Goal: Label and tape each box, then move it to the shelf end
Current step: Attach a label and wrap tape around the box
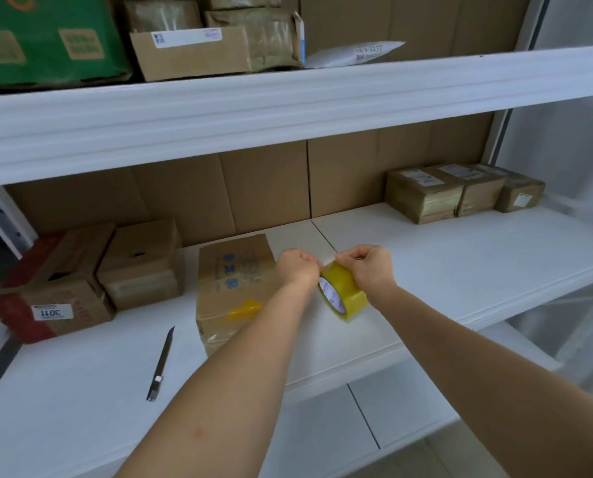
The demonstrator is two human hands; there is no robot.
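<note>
A yellow tape roll (343,291) is held above the white shelf (460,263), just right of a brown cardboard box (232,281) with blue print and a crumpled yellow tape piece on its front. My right hand (371,267) grips the roll from the right. My left hand (296,265) pinches the loose tape end at the roll's top. Three taped, labelled boxes (460,191) stand at the shelf's far right end.
A utility knife (160,363) lies on the shelf in front of the box. Two brown boxes (139,263) and a red-sided box (50,291) with a "3011" label stand at left. The upper shelf (288,108) holds more parcels overhead.
</note>
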